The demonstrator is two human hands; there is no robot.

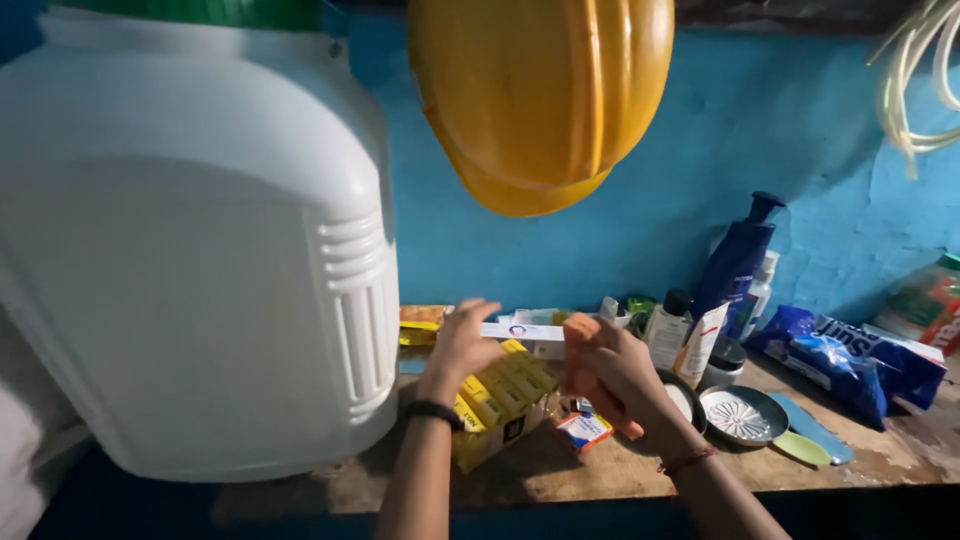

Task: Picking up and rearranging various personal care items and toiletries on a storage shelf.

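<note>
My left hand (462, 343) rests on a long white carton (520, 331) lying across the wooden shelf (600, 470), fingers curled over its left end. My right hand (612, 372) is closed around a small orange object (578, 331) at the carton's right end. Under both hands stands a row of yellow boxes (500, 398). A small orange and blue packet (583, 431) lies just in front of my right hand.
A big white plastic jar (190, 250) fills the left. A yellow hard hat (540, 95) hangs above. To the right stand a dark blue pump bottle (738, 262), small bottles, a round metal dish (743, 414), a blue bag (850, 362) and a green spoon (800, 448).
</note>
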